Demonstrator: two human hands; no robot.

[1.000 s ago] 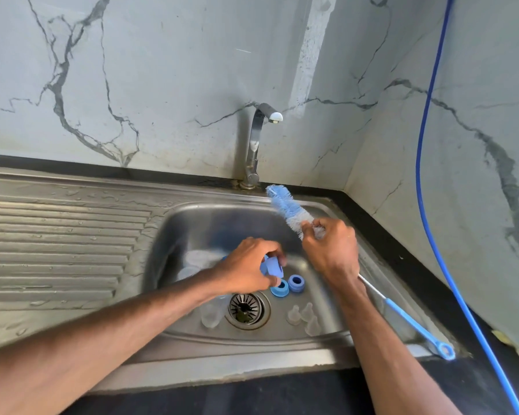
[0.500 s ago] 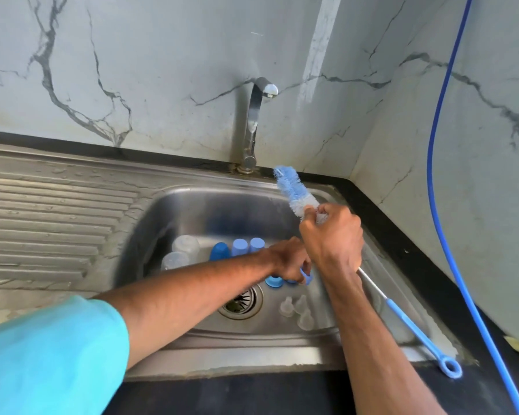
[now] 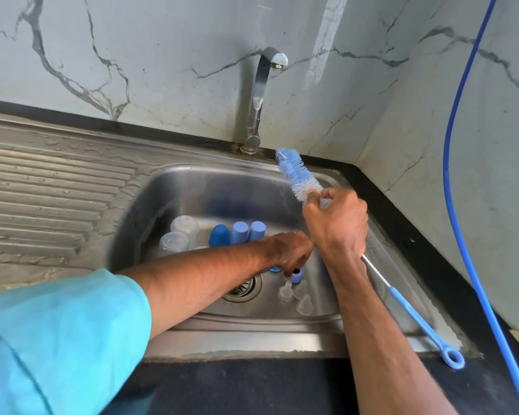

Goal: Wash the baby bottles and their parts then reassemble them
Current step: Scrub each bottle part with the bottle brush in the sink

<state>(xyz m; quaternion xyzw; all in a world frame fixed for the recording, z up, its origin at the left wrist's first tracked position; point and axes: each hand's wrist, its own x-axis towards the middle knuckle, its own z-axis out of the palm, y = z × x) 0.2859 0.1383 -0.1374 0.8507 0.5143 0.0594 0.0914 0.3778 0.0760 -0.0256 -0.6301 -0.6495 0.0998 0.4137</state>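
Observation:
My right hand (image 3: pixel 337 226) grips a long bottle brush (image 3: pixel 295 175) just below its blue and white bristles; the blue handle runs down to the sink's front right corner. My left hand (image 3: pixel 291 253) reaches low into the steel sink (image 3: pixel 174 193) and pinches a small blue ring (image 3: pixel 297 277) near the drain (image 3: pixel 243 290). Another blue ring (image 3: pixel 274 268) peeks out under that hand. Three clear teats (image 3: pixel 295 295) stand just in front. At the basin's back left stand two clear bottles (image 3: pixel 179 236) and three blue caps (image 3: pixel 237 233).
A chrome tap (image 3: pixel 259 97) rises behind the basin, with no water running. A ribbed, wet draining board (image 3: pixel 42 193) lies to the left. A blue hose (image 3: pixel 459 187) hangs down the right wall. A black counter (image 3: pixel 417 244) borders the sink.
My left hand let go of a blue cap among the caps at the back and moved right and down to the blue rings by the drain. The right hand kept holding the brush.

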